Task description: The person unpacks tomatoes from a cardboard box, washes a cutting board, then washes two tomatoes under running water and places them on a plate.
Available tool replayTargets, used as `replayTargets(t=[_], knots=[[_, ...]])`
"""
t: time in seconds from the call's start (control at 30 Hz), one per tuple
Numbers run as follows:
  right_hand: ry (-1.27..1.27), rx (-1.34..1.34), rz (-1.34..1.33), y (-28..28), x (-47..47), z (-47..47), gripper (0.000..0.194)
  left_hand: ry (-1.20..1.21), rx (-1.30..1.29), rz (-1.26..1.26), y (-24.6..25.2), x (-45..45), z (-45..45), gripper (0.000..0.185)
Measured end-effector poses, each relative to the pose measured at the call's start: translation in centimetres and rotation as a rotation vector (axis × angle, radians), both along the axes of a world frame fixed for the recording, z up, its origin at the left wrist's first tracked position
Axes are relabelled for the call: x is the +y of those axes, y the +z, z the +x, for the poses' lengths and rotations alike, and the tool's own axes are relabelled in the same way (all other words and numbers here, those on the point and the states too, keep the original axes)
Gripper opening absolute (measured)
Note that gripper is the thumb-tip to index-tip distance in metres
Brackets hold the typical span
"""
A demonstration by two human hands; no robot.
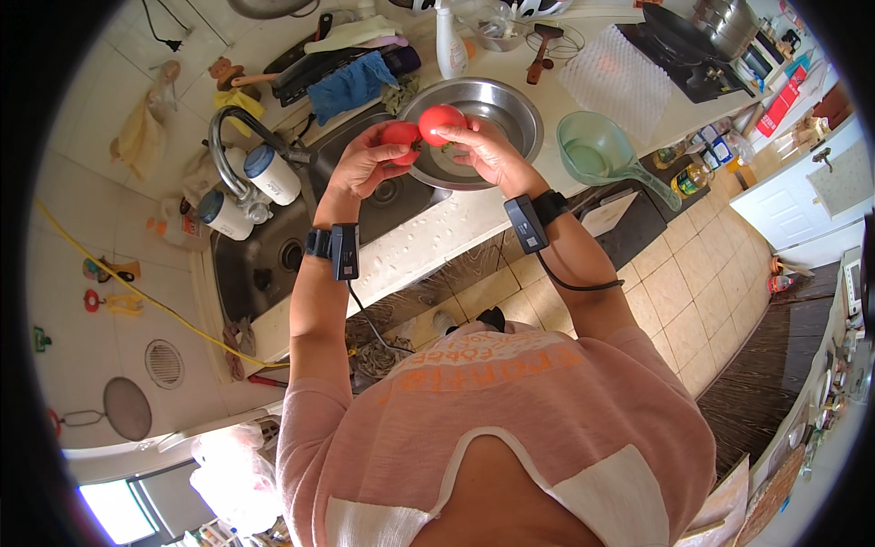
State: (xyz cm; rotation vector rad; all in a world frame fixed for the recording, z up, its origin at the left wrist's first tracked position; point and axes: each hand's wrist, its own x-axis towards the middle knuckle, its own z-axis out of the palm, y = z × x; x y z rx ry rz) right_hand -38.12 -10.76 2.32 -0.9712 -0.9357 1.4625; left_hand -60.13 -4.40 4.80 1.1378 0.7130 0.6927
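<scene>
My left hand [367, 158] grips a red tomato [399, 142], its green stem end turned toward the other hand. A second red tomato [441, 123] is held in the fingers of my right hand [484, 147], with a bit of green showing beneath it. The two tomatoes are side by side, touching or nearly so. Both are held above the left part of a round stainless steel basin [526, 102], which stands on the counter at the sink's edge. Water seems to lie in the basin, though my hands hide part of it.
A double sink [236, 273] with a curved faucet [219, 147] lies to the left. Right of the basin sits a green translucent ladle [591, 150], its handle past the counter edge. A white spray bottle [450, 44] and a blue cloth [352, 85] are behind. Water drops wet the counter [410, 239].
</scene>
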Motion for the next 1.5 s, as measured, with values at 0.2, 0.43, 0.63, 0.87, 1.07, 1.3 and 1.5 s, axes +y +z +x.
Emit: replayTargets(t=[0.2,0.43,0.63,0.87,1.07,1.3,1.5], knots=[[-0.02,-0.011,0.001,0.2,-0.1,-0.1,0.072,0.013,-0.049,-0.005,0.1,0.0,0.1,0.055],[-0.138,0.025,0.088,1.7,-1.8,0.5,0.072,0.051,-0.119,0.092,0.8,-1.0,2.1,0.061],[-0.243,0.123,0.436,5.2,-8.8,5.5,0.064,-0.112,-0.152,0.127,4.1,-5.7,8.2,0.06],[-0.581,0.123,0.52,7.0,-22.7,15.9,0.065,-0.407,-0.351,0.019,5.2,-15.3,23.2,0.052],[-1.014,0.056,0.463,4.9,-36.6,25.8,0.064,-0.718,-0.46,-0.199,3.1,-26.0,39.5,0.046],[-1.592,-0.363,0.146,-1.1,-46.5,32.6,0.072,-1.008,-0.272,-0.747,-0.4,-34.8,52.8,0.069],[-1.85,-1.019,-0.294,-5.5,-50.4,39.5,0.082,-1.214,-0.072,-0.75,-3.9,-41.2,63.0,0.075]])
